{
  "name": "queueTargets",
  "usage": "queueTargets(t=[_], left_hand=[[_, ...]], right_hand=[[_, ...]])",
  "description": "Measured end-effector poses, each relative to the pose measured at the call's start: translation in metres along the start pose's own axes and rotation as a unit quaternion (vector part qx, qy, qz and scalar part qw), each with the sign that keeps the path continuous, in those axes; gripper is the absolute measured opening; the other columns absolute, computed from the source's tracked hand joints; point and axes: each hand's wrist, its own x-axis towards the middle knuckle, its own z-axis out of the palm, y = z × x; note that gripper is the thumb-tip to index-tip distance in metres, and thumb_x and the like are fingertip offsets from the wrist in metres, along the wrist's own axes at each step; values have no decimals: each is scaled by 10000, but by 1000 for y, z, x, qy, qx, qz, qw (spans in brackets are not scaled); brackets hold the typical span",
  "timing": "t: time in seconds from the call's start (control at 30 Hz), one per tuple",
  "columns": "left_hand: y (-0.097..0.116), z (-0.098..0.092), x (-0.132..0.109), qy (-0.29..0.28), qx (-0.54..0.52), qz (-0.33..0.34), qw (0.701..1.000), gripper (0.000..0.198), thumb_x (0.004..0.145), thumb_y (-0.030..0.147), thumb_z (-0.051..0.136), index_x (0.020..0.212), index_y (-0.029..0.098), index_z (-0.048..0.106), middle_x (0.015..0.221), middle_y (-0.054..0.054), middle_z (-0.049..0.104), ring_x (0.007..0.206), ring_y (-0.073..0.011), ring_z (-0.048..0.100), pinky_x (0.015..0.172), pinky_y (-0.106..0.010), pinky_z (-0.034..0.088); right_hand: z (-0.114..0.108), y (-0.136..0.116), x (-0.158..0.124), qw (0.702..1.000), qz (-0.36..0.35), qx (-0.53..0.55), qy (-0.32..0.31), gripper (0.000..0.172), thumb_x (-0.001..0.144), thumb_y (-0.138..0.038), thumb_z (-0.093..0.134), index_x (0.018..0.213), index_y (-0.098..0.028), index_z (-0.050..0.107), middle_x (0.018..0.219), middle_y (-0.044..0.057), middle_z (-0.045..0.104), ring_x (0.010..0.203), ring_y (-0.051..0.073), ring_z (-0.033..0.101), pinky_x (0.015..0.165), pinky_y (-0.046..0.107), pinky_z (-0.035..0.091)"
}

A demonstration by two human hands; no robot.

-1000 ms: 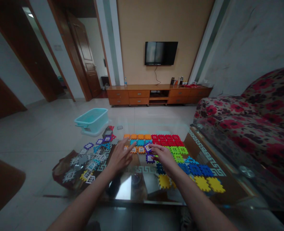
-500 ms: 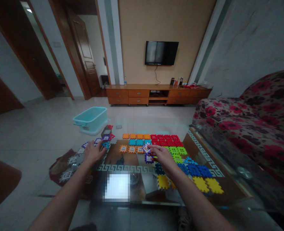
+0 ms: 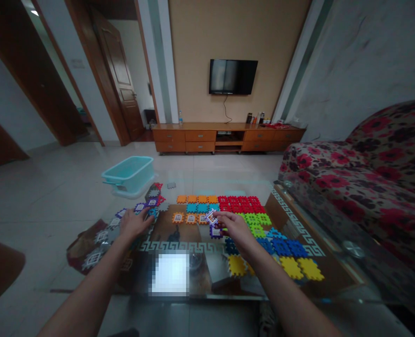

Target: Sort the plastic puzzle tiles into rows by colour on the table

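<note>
My right hand (image 3: 234, 228) pinches a purple-edged puzzle tile (image 3: 211, 217) with a white window pattern, raised and tilted over the glass table (image 3: 189, 234). Just below it lies another purple window tile (image 3: 215, 232). Orange window tiles (image 3: 190, 218) form a row left of my right hand, with lime green tiles (image 3: 263, 218) on its other side. My left hand (image 3: 134, 224) reaches over the loose tiles at the left, its fingers apart. Its fingertips are close to a purple window tile (image 3: 152, 202) and a blue tile (image 3: 153, 212); whether they touch is unclear.
Plain orange tiles (image 3: 197, 199), red tiles (image 3: 240, 204), dark blue tiles (image 3: 280, 247) and yellow tiles (image 3: 291, 268) lie in groups on the glass. A turquoise tub (image 3: 130, 174) stands beyond the table's left end. A flowered sofa (image 3: 327, 164) is at the right.
The scene has shifted slightly left in the view. My right hand keeps hold of the purple window tile, and my left hand stays over the loose tiles.
</note>
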Motion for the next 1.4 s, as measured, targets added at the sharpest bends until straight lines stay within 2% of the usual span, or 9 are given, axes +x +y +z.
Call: queueTargets(t=[0.27, 0.5, 0.63, 0.8, 1.0, 1.13, 1.2, 1.3, 1.4], left_hand=[[4, -5, -6, 24, -22, -22, 999, 604, 856, 627, 397, 1360, 328, 543, 1306, -146, 488, 1211, -382, 475, 987, -501, 379], [2, -4, -8, 101, -91, 39, 990, 471, 863, 487, 490, 1241, 249, 642, 1303, -138, 397, 1203, -318, 515, 970, -412, 459], [-2, 3, -8, 161, -114, 59, 979, 335, 867, 379, 503, 1027, 170, 711, 1232, -139, 457, 1111, -265, 582, 940, -367, 499], [-6, 6, -14, 181, -144, 94, 968, 270, 870, 286, 460, 827, 168, 699, 1195, -118, 535, 961, -209, 639, 918, -334, 511], [7, -23, -38, 215, -218, 134, 942, 223, 845, 270, 468, 893, 177, 665, 1017, -90, 632, 927, -228, 629, 877, -348, 497], [33, -49, -55, 245, -263, 113, 926, 124, 819, 258, 493, 782, 195, 593, 862, -56, 620, 849, -222, 610, 826, -353, 480], [48, -56, -63, 236, -310, 74, 918, 78, 794, 269, 540, 808, 198, 568, 821, -31, 604, 793, -209, 604, 778, -345, 481], [71, -58, -76, 194, -437, 14, 878, 323, 727, 303, 653, 1014, 187, 560, 813, 1, 606, 740, -187, 604, 724, -325, 486], [93, -55, -95, 64, -595, 2, 801, 415, 674, 315, 723, 1045, 164, 611, 841, -25, 651, 760, -180, 624, 714, -307, 503]], right_hand=[[2, -7, -6, 1000, 3, -3, -2, 150, 797, -214, 620, 855, -219, 758, 735, 38, 705, 686, 171, 633, 560, 267, 457], [3, -9, -5, 1000, 5, -5, -5, 161, 784, -215, 617, 862, -199, 757, 755, 30, 703, 667, 154, 631, 561, 251, 444], [5, -7, -3, 1000, 3, -1, -10, 188, 780, -219, 605, 881, -188, 760, 727, 31, 695, 656, 151, 626, 548, 240, 439], [3, -3, 0, 1000, -9, 5, -6, 200, 770, -242, 607, 888, -193, 761, 736, 27, 700, 645, 141, 623, 543, 231, 438], [-3, -3, 3, 1000, -18, 14, 1, 209, 737, -254, 629, 885, -184, 759, 732, 35, 711, 613, 137, 617, 516, 223, 437], [-6, -5, 1, 999, -31, 19, 5, 224, 719, -244, 631, 897, -178, 750, 724, 31, 709, 602, 137, 621, 529, 235, 458], [-8, -6, -1, 999, -45, 18, 6, 234, 704, -240, 648, 908, -177, 742, 767, 36, 718, 627, 140, 634, 551, 242, 473], [-8, -6, -5, 998, -67, 11, 7, 268, 668, -243, 689, 923, -169, 727, 845, 53, 728, 649, 150, 651, 570, 259, 488], [-7, -5, -8, 996, -86, 3, 5, 298, 649, -279, 725, 921, -157, 710, 821, 59, 722, 638, 163, 662, 573, 274, 490]])
